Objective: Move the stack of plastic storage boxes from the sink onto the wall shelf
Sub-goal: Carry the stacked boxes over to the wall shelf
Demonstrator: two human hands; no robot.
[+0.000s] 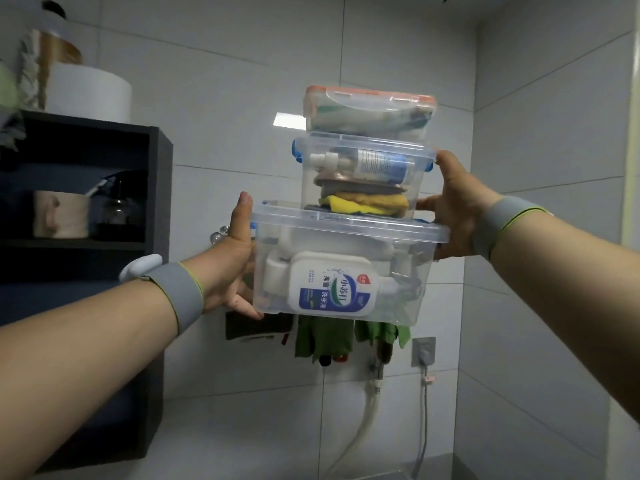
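Note:
I hold a stack of three clear plastic storage boxes [349, 233] up in the air in front of the tiled wall. The large bottom box [343, 271] contains a white soap bottle. The middle box [362, 176] has blue clips and holds a spray bottle and cloths. The small top box [369, 110] has an orange lid. My left hand [235, 261] grips the bottom box's left side, fingers under its base. My right hand [457, 206] presses on the right side of the bottom and middle boxes. The dark wall shelf [159, 188] hangs to the left.
The shelf holds a beige cup [60, 214] and a dark pump bottle [117, 209]; a white paper roll [90, 95] stands on top. Green cloths [325, 337] and a dark cloth [256, 323] hang on the wall below the boxes. Hoses [367, 417] run down beside a wall socket [423, 351].

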